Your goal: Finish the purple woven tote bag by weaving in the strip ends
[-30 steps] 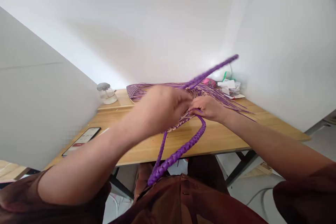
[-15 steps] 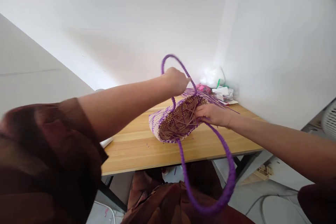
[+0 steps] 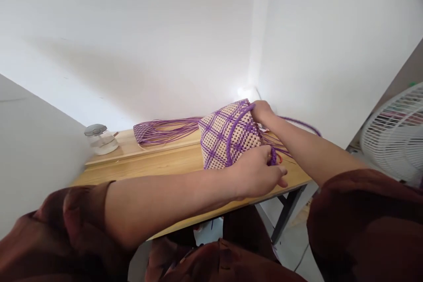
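If lifting the purple-and-cream checked bag of close-woven strips [image 3: 246, 134], tipped over the pale wooden table [image 3: 165, 165] slightly off the centre of view towards four o'clock, expect little weight. Going by the weave, probably springy rather than rigid, likely to dent under a hard squeeze but hardly fragile, perhaps a touch slick. Best held at the rim, or by the slim purple braided loop handle [image 3: 229, 150] draped across the near face.

At two o'clock on the bag, see the right hand [image 3: 262, 112] set against the rim, fingers hidden; cannot tell whether gripping. At five o'clock, find the left hand [image 3: 257, 170], fingers partly curled beside a short purple braided length [image 3: 272, 157]; cannot tell whether pinching or merely touching.

Farther out at three o'clock, note another purple braided cord [image 3: 299, 122], then a white caged fan [image 3: 393, 132]. Towards nine, find a flat purple woven piece [image 3: 143, 134] trailing thin strands, then a clear jar with a grey lid [image 3: 105, 143].
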Action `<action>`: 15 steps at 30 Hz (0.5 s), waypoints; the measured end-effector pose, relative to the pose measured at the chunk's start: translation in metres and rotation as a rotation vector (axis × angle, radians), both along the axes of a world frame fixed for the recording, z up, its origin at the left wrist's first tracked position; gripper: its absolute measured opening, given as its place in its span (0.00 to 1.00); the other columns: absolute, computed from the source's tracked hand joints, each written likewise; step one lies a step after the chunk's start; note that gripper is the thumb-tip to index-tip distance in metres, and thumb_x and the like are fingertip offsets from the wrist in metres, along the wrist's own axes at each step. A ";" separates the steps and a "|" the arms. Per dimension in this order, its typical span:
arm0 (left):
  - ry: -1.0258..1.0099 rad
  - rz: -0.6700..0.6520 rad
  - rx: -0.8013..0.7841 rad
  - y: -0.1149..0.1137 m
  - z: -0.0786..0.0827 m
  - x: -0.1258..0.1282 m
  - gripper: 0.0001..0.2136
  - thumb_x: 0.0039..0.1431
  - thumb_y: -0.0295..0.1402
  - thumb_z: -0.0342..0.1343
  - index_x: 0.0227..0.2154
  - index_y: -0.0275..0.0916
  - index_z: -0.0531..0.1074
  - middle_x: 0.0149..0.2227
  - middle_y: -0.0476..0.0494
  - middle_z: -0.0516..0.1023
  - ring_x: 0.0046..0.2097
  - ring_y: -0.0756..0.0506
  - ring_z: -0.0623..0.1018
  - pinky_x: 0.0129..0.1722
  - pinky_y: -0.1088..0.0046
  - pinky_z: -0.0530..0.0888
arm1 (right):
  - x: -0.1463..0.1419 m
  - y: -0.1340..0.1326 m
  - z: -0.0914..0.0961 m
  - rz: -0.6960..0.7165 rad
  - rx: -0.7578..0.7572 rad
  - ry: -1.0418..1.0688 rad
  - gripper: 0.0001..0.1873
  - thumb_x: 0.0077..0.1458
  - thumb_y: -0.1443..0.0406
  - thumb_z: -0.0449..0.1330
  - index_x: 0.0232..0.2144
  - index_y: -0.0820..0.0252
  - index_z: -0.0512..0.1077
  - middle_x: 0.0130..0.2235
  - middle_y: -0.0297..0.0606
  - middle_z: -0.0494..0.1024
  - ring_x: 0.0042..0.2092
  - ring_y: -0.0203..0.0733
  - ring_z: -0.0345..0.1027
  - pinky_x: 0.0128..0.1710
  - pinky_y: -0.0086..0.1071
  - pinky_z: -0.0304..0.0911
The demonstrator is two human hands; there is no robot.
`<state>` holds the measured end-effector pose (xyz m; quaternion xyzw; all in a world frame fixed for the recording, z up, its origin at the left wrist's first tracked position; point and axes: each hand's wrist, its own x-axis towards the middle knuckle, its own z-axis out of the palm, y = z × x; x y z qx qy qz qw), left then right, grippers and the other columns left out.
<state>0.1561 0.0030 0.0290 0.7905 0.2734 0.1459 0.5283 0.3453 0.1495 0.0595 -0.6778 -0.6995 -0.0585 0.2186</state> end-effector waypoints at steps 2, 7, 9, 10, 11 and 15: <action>-0.078 -0.040 -0.023 -0.002 0.003 -0.022 0.15 0.60 0.34 0.53 0.49 0.37 0.67 0.41 0.40 0.79 0.41 0.46 0.80 0.41 0.70 0.74 | -0.011 -0.005 0.018 0.037 0.108 -0.086 0.12 0.60 0.62 0.57 0.33 0.64 0.77 0.36 0.45 0.77 0.40 0.49 0.71 0.40 0.38 0.63; 0.138 -0.080 0.324 -0.034 0.034 -0.121 0.10 0.57 0.36 0.57 0.41 0.45 0.77 0.37 0.48 0.81 0.37 0.46 0.79 0.37 0.72 0.74 | -0.069 -0.036 0.035 0.510 0.314 -0.528 0.12 0.51 0.77 0.53 0.24 0.62 0.73 0.31 0.42 0.74 0.36 0.42 0.66 0.36 0.35 0.60; 0.106 0.117 0.484 -0.040 0.055 -0.152 0.09 0.60 0.39 0.55 0.35 0.46 0.79 0.34 0.50 0.82 0.35 0.47 0.78 0.35 0.73 0.74 | -0.098 -0.049 0.038 0.616 0.271 -0.554 0.13 0.51 0.79 0.52 0.23 0.62 0.71 0.30 0.42 0.73 0.35 0.41 0.66 0.34 0.35 0.59; 0.053 0.257 0.577 -0.037 0.064 -0.162 0.10 0.60 0.41 0.54 0.34 0.45 0.80 0.33 0.49 0.82 0.35 0.48 0.78 0.35 0.73 0.74 | -0.111 -0.054 0.039 0.657 0.226 -0.554 0.13 0.51 0.79 0.53 0.22 0.62 0.71 0.30 0.41 0.73 0.34 0.39 0.65 0.33 0.34 0.58; 0.003 0.403 0.670 -0.029 0.071 -0.170 0.10 0.59 0.42 0.55 0.34 0.44 0.79 0.34 0.48 0.82 0.35 0.47 0.78 0.36 0.72 0.74 | -0.124 -0.058 0.041 0.693 0.173 -0.549 0.13 0.51 0.79 0.53 0.22 0.62 0.71 0.30 0.40 0.73 0.32 0.38 0.65 0.32 0.33 0.58; -0.060 0.670 0.803 0.028 0.059 -0.182 0.16 0.49 0.42 0.64 0.39 0.39 0.74 0.44 0.41 0.80 0.42 0.45 0.78 0.40 0.70 0.75 | -0.167 -0.063 0.040 0.847 -0.006 -0.434 0.14 0.49 0.79 0.55 0.27 0.59 0.77 0.33 0.36 0.78 0.31 0.35 0.68 0.31 0.31 0.58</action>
